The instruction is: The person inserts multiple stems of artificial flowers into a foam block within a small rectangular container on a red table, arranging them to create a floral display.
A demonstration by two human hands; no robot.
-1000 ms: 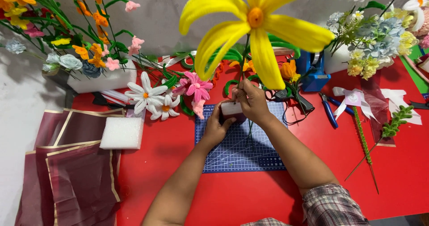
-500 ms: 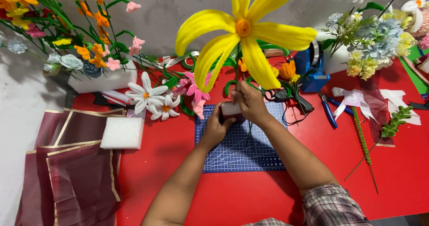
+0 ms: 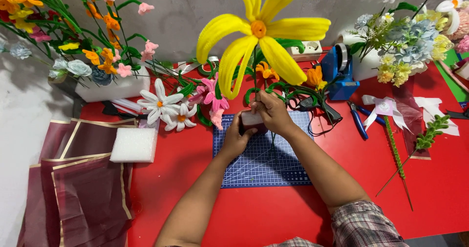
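A large yellow pipe-cleaner flower [image 3: 259, 37] with an orange centre stands upright on a green stem close to the camera. My right hand [image 3: 272, 111] grips the stem low down, where it meets a small white foam block [image 3: 252, 119]. My left hand [image 3: 236, 135] clasps that block from the left side, over the blue cutting mat [image 3: 264, 159]. The block's lower part looks dark and is mostly hidden by my fingers.
A white foam pad [image 3: 134, 144] and maroon wrapping sheets [image 3: 78, 188] lie at left. White and pink craft flowers [image 3: 163, 108], a blue tape dispenser [image 3: 339, 73], blue pliers [image 3: 359, 122], a glue gun [image 3: 325, 108] and green stems [image 3: 398, 159] surround the mat on the red table [image 3: 185, 188].
The yellow flower has shifted slightly left and tilted upward in view. Both hands stay at the foam block on the mat.
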